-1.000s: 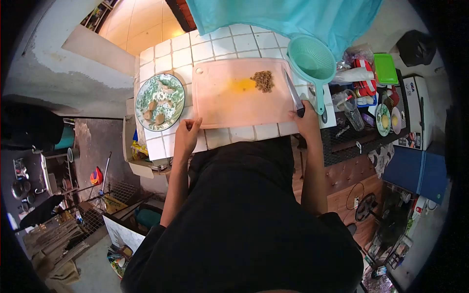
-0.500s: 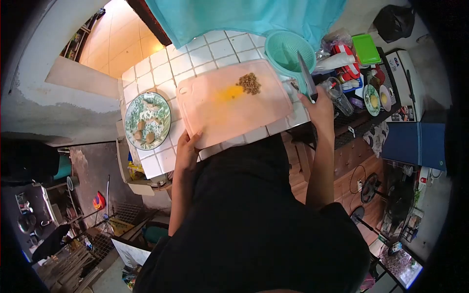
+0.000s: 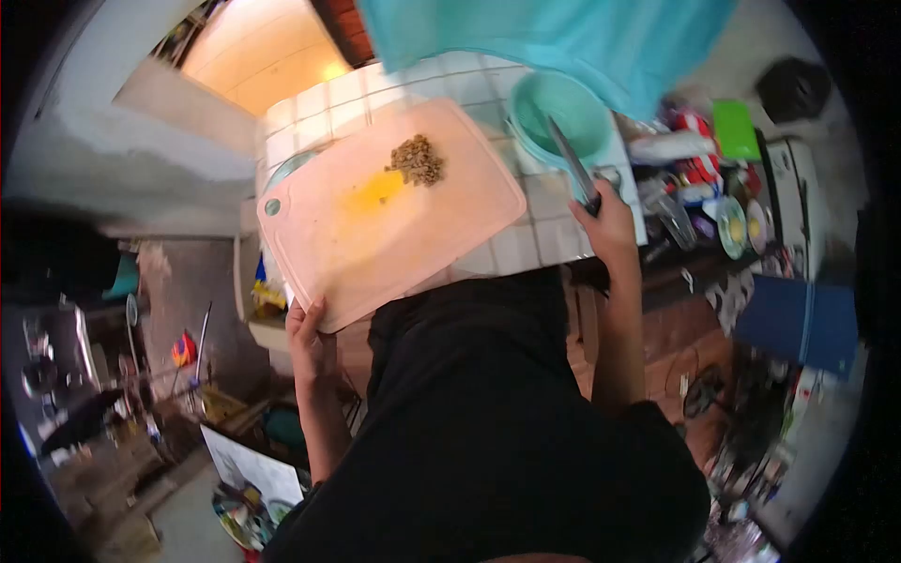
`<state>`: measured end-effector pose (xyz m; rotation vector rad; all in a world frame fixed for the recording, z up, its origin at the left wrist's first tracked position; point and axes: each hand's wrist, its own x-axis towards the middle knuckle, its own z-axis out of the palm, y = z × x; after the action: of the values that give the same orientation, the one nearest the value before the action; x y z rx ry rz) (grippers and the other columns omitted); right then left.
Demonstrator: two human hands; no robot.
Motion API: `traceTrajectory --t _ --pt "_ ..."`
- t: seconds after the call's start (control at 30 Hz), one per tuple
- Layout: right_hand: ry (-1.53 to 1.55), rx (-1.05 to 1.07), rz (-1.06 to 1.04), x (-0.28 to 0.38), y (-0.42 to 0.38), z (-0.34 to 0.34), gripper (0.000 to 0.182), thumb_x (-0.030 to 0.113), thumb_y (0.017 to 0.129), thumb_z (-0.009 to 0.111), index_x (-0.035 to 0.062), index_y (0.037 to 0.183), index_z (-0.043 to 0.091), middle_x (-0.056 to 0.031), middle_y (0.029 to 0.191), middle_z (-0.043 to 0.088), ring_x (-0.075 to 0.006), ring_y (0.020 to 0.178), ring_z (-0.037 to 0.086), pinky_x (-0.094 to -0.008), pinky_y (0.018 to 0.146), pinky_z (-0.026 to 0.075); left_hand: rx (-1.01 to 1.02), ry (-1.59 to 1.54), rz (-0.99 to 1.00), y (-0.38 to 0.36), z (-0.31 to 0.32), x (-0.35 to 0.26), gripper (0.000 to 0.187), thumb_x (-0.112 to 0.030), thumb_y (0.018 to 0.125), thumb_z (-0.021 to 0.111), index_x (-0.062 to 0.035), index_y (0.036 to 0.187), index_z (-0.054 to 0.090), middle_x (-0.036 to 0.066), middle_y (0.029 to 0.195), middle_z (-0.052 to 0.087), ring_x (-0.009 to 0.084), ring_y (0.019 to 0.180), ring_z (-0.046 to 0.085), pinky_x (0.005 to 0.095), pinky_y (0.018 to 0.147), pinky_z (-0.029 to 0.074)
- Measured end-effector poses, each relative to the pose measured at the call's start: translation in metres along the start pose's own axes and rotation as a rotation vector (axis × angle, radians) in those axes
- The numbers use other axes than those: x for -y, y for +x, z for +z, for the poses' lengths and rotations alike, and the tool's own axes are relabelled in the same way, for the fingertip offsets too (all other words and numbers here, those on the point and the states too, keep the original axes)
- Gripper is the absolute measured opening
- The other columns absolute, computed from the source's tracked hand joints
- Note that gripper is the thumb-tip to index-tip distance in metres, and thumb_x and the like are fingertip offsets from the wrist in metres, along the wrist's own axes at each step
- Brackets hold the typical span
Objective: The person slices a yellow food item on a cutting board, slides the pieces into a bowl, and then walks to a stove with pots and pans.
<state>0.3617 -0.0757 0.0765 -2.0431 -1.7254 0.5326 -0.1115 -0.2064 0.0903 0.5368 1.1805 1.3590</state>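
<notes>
My left hand (image 3: 310,328) grips the near left corner of a pink cutting board (image 3: 366,253), thumb on top. The board is raised toward me and covers most of a green-patterned plate (image 3: 293,164), whose rim shows behind it. On the board lies a small heap of chopped brown food (image 3: 417,160) beside a yellow stain (image 3: 369,194). My right hand (image 3: 610,220) is closed around the dark handle of a knife (image 3: 571,155). The blade points away over a turquoise basin (image 3: 591,117) with a handle.
White tiles cover the table (image 3: 554,230). To the right stand a bright green container (image 3: 735,129), two small dishes with yellowish contents and several packages. A turquoise curtain (image 3: 544,42) hangs at the back. A blue panel (image 3: 798,319) is at far right.
My left hand has lifted the cutting board and shifted it left, over the plate. The knife stays in my right hand, near the basin. The whole view has turned slightly.
</notes>
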Motion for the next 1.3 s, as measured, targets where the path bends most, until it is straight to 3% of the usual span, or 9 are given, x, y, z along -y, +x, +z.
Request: traceTrajectory --t 0.13,0.27,0.33,0.4,0.47,0.57,0.9,1.23,1.3 --pt "0.145 -0.005 -0.131 0.024 -0.008 0.002 0.045 0.039 0.093 0.082 0.0003 0.107 0.063 -0.0192 0.099 0.063 -0.0380 0.090 0.059 -0.0464 0.082 0.049 -0.136 -0.026 0.072 -0.016 -0.024 -0.019 0.046 -0.014 0.105 0.064 0.0050 0.147 0.054 0.016 0.144 0.065 0.0259 0.130 0.064 0.0408 0.113 0.049" --pt "0.364 0.073 0.024 0.074 -0.013 -0.032 0.026 0.025 0.106 0.064 0.0003 0.114 0.060 -0.0220 0.099 0.063 -0.0414 0.092 0.062 -0.0485 0.083 0.049 -0.154 0.002 0.120 -0.010 -0.013 -0.023 0.045 -0.016 0.105 0.065 0.0047 0.144 0.056 0.016 0.140 0.066 0.0255 0.126 0.067 0.0417 0.108 0.053" --pt "0.227 0.036 -0.220 0.119 -0.021 -0.033 0.019 0.018 0.109 0.055 0.0006 0.117 0.059 -0.0252 0.102 0.064 -0.0464 0.097 0.064 -0.0501 0.084 0.050 -0.124 0.006 0.126 -0.001 0.001 -0.020 0.045 -0.015 0.105 0.065 0.0049 0.144 0.056 0.016 0.140 0.066 0.0252 0.125 0.067 0.0415 0.108 0.053" --pt "0.266 0.104 -0.311 0.156 -0.038 -0.022 0.016 0.014 0.105 0.060 0.0016 0.116 0.060 -0.0248 0.107 0.067 -0.0495 0.098 0.067 -0.0525 0.080 0.054 -0.045 -0.050 0.147 0.003 0.027 -0.022 0.047 -0.015 0.103 0.066 0.0053 0.144 0.056 0.017 0.140 0.066 0.0250 0.126 0.067 0.0417 0.108 0.053" --pt "0.331 0.121 -0.512 0.178 -0.051 -0.004 0.018 0.010 0.098 0.068 0.0040 0.113 0.062 -0.0195 0.106 0.068 -0.0435 0.096 0.069 -0.0507 0.079 0.056 -0.019 -0.076 0.101 0.005 0.048 -0.021 0.045 -0.014 0.103 0.066 0.0040 0.143 0.057 0.016 0.137 0.067 0.0235 0.123 0.067 0.0392 0.106 0.053" --pt "0.171 0.116 -0.551 0.198 -0.050 0.007 0.018 0.009 0.094 0.071 0.0061 0.109 0.061 -0.0143 0.099 0.068 -0.0401 0.090 0.070 -0.0493 0.075 0.055 0.011 -0.070 0.056 0.009 0.076 -0.019 0.044 -0.014 0.103 0.067 0.0028 0.142 0.057 0.015 0.134 0.068 0.0223 0.120 0.068 0.0371 0.102 0.055" --pt "-0.010 -0.013 -0.323 0.162 -0.011 0.009 0.017 0.010 0.095 0.067 0.0064 0.108 0.057 -0.0174 0.100 0.065 -0.0446 0.089 0.068 -0.0544 0.074 0.054 0.041 -0.057 -0.005 0.007 0.077 -0.008 0.049 -0.014 0.103 0.068 0.0028 0.147 0.052 0.016 0.138 0.065 0.0252 0.122 0.067 0.0405 0.105 0.055" --pt "-0.031 0.001 -0.249 0.129 0.012 0.011 0.018 0.012 0.096 0.068 0.0082 0.111 0.058 -0.0176 0.105 0.069 -0.0459 0.089 0.070 -0.0550 0.074 0.054 0.065 0.020 0.002 0.009 0.071 -0.014 0.054 -0.017 0.100 0.070 0.0044 0.146 0.052 0.016 0.139 0.064 0.0245 0.123 0.066 0.0405 0.105 0.053" --pt "-0.060 -0.026 -0.258 0.120 0.020 0.010 0.018 0.015 0.097 0.068 0.0086 0.110 0.058 -0.0174 0.104 0.070 -0.0456 0.089 0.070 -0.0546 0.074 0.054 0.049 0.067 -0.017 0.010 0.070 -0.015 0.056 -0.019 0.100 0.069 0.0068 0.147 0.050 0.021 0.143 0.061 0.0283 0.130 0.063 0.0433 0.112 0.049"
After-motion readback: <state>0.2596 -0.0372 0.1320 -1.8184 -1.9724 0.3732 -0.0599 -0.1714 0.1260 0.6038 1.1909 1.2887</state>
